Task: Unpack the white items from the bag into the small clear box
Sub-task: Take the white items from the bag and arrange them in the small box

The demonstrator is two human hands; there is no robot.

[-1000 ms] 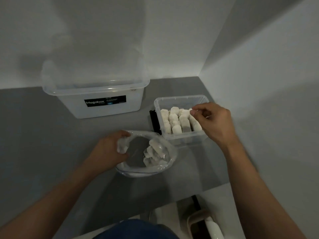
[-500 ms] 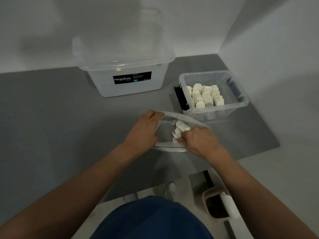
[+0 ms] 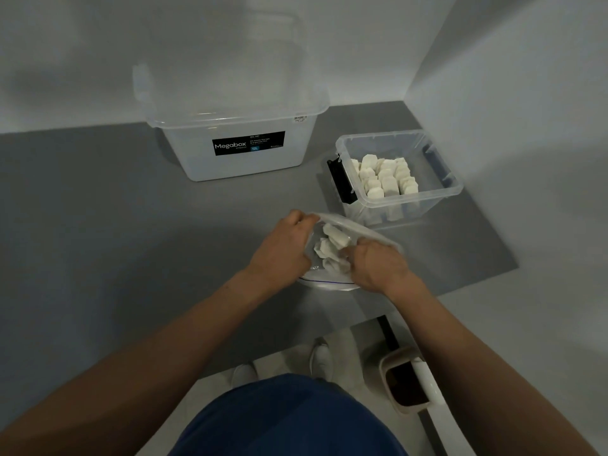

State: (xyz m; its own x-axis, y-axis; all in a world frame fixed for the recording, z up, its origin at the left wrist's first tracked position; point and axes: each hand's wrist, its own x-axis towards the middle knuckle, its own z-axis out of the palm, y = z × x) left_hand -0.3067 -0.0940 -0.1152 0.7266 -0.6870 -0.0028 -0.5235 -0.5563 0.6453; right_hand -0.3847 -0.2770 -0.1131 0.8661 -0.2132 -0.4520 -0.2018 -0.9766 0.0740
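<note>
A clear plastic bag [image 3: 360,230] lies on the grey table near its front edge, with several white items [image 3: 330,246] inside. My left hand [image 3: 283,250] grips the bag's left rim and holds it apart. My right hand [image 3: 375,264] reaches into the bag from the right, fingers curled on a white item; the fingertips are partly hidden. The small clear box [image 3: 442,166] stands behind and to the right, with several white items [image 3: 385,176] packed in rows in its left half.
A large clear lidded box [image 3: 237,159] labelled Megabox stands at the back centre. White walls close the back and the right side. A black clip [image 3: 340,179] hangs on the small box's left end. Below the table edge are a bin [image 3: 406,380] and my shoes.
My right hand left the small box, came down to the bag and now has its fingers inside on the white items. The left hand kept hold of the bag rim.
</note>
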